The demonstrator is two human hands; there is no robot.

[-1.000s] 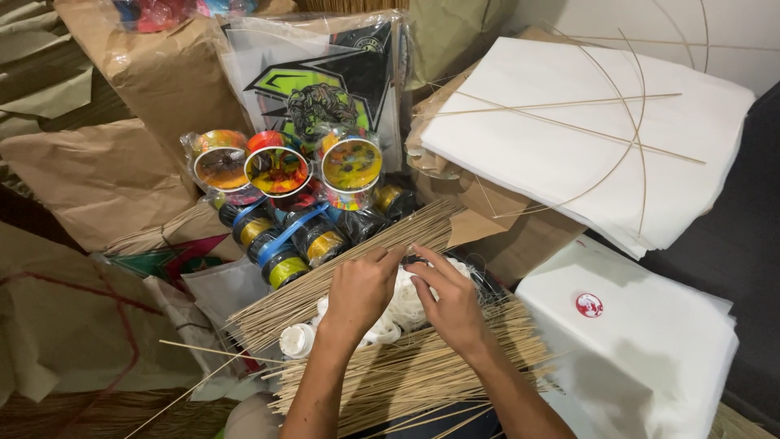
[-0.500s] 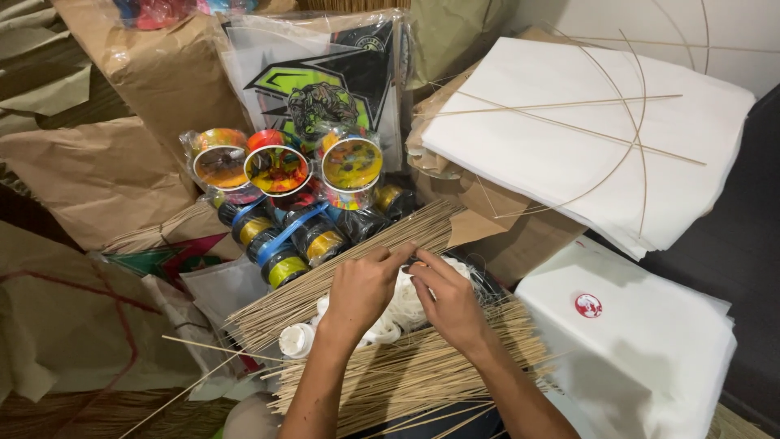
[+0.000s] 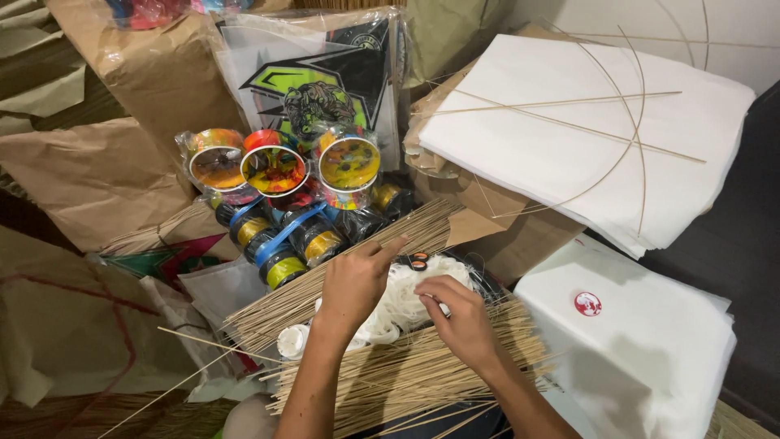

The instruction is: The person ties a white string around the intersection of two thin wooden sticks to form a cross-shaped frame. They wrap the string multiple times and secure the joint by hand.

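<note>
My left hand (image 3: 357, 280) rests on a heap of white string (image 3: 410, 297), its fingers spread and pointing toward a bundle of thin bamboo sticks (image 3: 325, 289). Beside it my right hand (image 3: 459, 317) pinches into the same string with curled fingers, over a second bundle of sticks (image 3: 406, 378). A small pair of scissors with orange handles (image 3: 417, 262) lies just beyond the string. Whether either hand holds a strand is hidden by the fingers.
Colourful thread spools in plastic wrap (image 3: 276, 175) stand behind the sticks. A packaged green-and-black kite (image 3: 313, 85) leans at the back. White paper stacks with bent bamboo spars (image 3: 585, 130) lie right, another stack (image 3: 634, 341) nearer. Brown paper (image 3: 97, 179) fills the left.
Both hands have stayed on the white string, shifting only slightly; the right hand's fingers have curled tighter into it.
</note>
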